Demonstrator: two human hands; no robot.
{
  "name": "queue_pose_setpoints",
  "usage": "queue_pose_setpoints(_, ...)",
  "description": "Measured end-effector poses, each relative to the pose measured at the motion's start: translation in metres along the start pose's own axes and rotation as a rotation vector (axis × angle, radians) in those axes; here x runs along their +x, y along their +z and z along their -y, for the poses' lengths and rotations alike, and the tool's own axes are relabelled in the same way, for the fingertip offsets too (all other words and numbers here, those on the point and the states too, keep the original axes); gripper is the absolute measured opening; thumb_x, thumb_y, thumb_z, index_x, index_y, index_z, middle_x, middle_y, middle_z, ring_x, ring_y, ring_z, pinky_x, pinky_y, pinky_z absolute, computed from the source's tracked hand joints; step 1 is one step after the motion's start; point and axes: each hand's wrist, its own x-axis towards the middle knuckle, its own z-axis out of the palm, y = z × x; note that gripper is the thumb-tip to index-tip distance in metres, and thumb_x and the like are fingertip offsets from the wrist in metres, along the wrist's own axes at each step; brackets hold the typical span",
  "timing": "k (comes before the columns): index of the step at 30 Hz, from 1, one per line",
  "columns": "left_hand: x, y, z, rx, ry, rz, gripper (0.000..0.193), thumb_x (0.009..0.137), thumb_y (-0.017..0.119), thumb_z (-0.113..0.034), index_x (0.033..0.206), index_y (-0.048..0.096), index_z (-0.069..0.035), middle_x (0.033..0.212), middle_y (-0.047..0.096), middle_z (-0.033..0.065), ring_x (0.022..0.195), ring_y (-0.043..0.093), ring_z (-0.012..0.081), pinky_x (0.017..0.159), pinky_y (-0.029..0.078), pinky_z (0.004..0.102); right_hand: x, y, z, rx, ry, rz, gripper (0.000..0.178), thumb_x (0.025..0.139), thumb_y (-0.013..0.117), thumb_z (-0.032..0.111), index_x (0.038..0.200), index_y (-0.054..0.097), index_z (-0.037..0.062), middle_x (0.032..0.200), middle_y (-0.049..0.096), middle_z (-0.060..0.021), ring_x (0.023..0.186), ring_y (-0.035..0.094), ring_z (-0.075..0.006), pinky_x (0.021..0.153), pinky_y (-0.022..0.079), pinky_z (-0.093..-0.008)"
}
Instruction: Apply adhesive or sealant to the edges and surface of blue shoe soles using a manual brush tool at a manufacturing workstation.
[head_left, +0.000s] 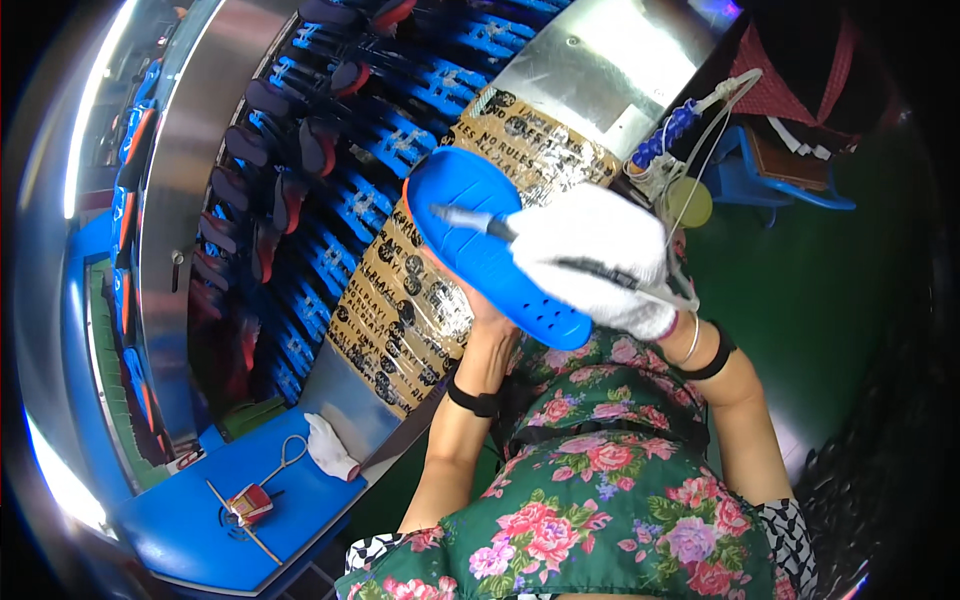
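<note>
A blue shoe sole [468, 180] with an orange edge, shallow grooves and several small holes at its near end lies tilted in front of me. My bare left hand [482, 303] grips it from below, its fingers mostly hidden beneath. Over the sole, my right hand [598, 245], in a white glove, is closed around a slim pen-shaped tool [466, 217] with a grey tip and a black section. The tip is blurred and appears just above or on the sole's surface; I cannot tell which. A pale tube shows at the right wrist.
Beyond the taped cardboard-covered ledge [385, 320], racks carry several dark soles [318, 147] on blue holders. A blue table [190, 525] at lower left bears a white glove [328, 449] and a small red object [250, 505] with a stick. At right are a blue stool [760, 165] and hanging cords [708, 135].
</note>
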Motion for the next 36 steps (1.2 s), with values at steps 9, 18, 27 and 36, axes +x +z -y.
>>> queue_pose_setpoints(9,0.008,0.005,-0.003,-0.178,-0.114,0.401,0.106,0.083,0.035,-0.092,0.136,0.053,-0.002,0.116,0.070,0.0145,0.102,0.068,0.0305,0.096,0.054,0.0477,-0.013,-0.009,0.001,0.097,0.046,0.039,0.023,0.076,0.081,0.005,0.099,0.078,0.0078,0.101,0.077,-0.0112,0.087,0.072,-0.0279,0.077,0.057,-0.0376)
queue_pose_setpoints(18,0.011,0.032,-0.006,-0.128,-0.081,0.341,0.120,0.065,0.031,-0.105,0.108,0.056,0.005,0.088,0.066,0.0190,0.078,0.067,0.0305,0.068,0.058,0.0402,-0.021,-0.011,0.000,0.207,0.124,0.033,0.017,0.080,0.079,0.008,0.097,0.078,0.0078,0.097,0.076,-0.0098,0.085,0.072,-0.0252,0.076,0.057,-0.0365)
queue_pose_setpoints(27,0.029,0.020,-0.021,-0.028,-0.032,0.489,0.105,0.072,0.045,-0.098,0.108,0.056,0.001,0.085,0.064,0.0132,0.078,0.058,0.0247,0.071,0.050,0.0395,-0.031,-0.012,0.007,0.250,0.168,0.083,0.014,0.078,0.081,0.005,0.091,0.079,0.0059,0.094,0.077,-0.0098,0.083,0.072,-0.0254,0.072,0.057,-0.0364)
queue_pose_setpoints(36,0.042,0.022,-0.024,-0.194,0.024,0.506,0.115,0.064,0.043,-0.101,0.117,0.055,0.000,0.092,0.065,0.0155,0.074,0.064,0.0279,0.068,0.049,0.0409,-0.043,-0.007,0.015,0.292,0.331,0.013,0.011,0.075,0.081,0.002,0.085,0.077,0.0062,0.089,0.075,-0.0097,0.080,0.072,-0.0240,0.071,0.057,-0.0349)
